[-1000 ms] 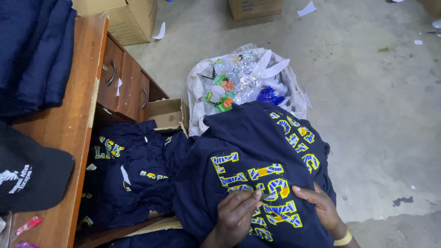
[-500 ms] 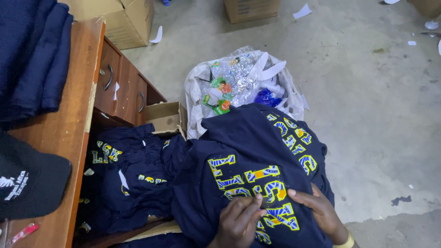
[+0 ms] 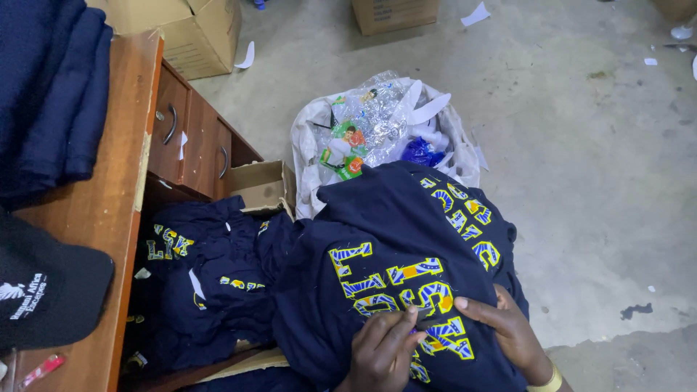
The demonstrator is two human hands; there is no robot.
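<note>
A navy shirt (image 3: 392, 218) with yellow and blue printed letters lies spread over my lap. My left hand (image 3: 381, 352) is on it at the bottom centre, fingertips pinched together on the print; whether something small is between them I cannot tell. My right hand (image 3: 508, 330), a yellow band at the wrist, lies flat on the fabric just to the right, its fingers pointing toward the left hand's fingertips. More navy shirts (image 3: 210, 290) with the same print are heaped to the left, below the desk.
A wooden desk (image 3: 109, 189) with drawers stands on the left, bearing folded navy cloth (image 3: 51, 94) and a black cap (image 3: 43, 290). A white sack of plastic wrappers (image 3: 377, 123) sits beyond the shirt. Cardboard boxes (image 3: 196, 36) and paper scraps lie on the concrete floor.
My left hand's fingers have drawn together into a pinch on the print. The right hand has stayed on the shirt, shifting very slightly.
</note>
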